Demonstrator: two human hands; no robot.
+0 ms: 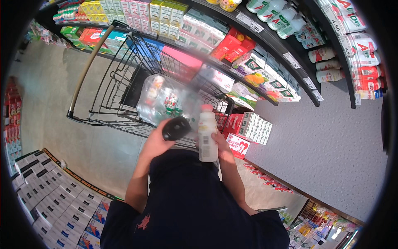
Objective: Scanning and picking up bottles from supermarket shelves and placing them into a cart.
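Observation:
My left hand [154,141] grips a black handheld device [176,128] with a rounded head, slightly blurred, most likely a barcode scanner. In my right hand [221,143] is a whitish plastic bottle [207,130] with a pink cap. It stands upright, and a printed barcode on its label faces me. Beyond both hands is a black wire shopping cart [108,126]. Inside the cart lies a clear plastic bag [146,109] holding several bottles, some with green caps. The black device is close to the near side of this bag.
Shelves with drink cartons [166,15] and white bottles [273,15] curve across the far side and right. Red and white drink boxes [238,123] sit on the floor beside the cart. Stacked white cartons [59,202] occupy the lower left. A grey speckled surface [323,143] spans the right.

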